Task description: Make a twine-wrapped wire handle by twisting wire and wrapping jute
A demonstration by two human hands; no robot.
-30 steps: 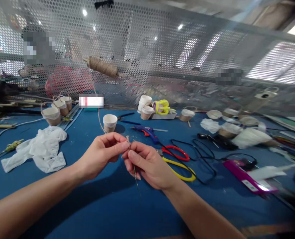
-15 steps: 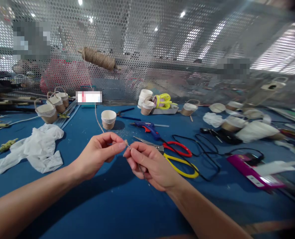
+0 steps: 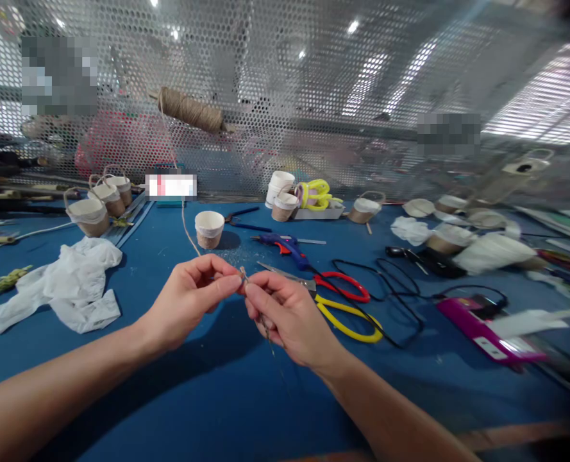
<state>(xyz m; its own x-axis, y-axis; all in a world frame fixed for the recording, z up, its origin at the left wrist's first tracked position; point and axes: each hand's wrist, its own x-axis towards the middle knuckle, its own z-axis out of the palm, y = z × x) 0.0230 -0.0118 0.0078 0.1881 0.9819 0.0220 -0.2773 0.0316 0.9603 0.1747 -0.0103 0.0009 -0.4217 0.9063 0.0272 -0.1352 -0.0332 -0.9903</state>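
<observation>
My left hand (image 3: 195, 295) is closed, its thumb and index finger pinching the end of a length of twine (image 3: 185, 224). That twine runs back to a spool (image 3: 191, 110) in front of the mesh panel. Close against it, my right hand (image 3: 289, 314) is also closed and pinches a thin twisted strand (image 3: 267, 330) at the same spot. The strand's tail hangs below the right fingers; whether it is wire or cord I cannot tell. Just beyond the hands stands a small brown cup with a white lining (image 3: 209, 230).
Scissors with red and yellow handles (image 3: 310, 286) lie right of my hands. Behind them are a blue glue gun (image 3: 279, 242) and pliers (image 3: 251, 228). A crumpled white cloth (image 3: 80, 282) lies left. Handled baskets (image 3: 90, 218) stand back left; a purple power strip (image 3: 467, 333) is at right.
My right fingers have shifted slightly left and up along the strand, and more of its tail shows below them. My left hand keeps its pinch.
</observation>
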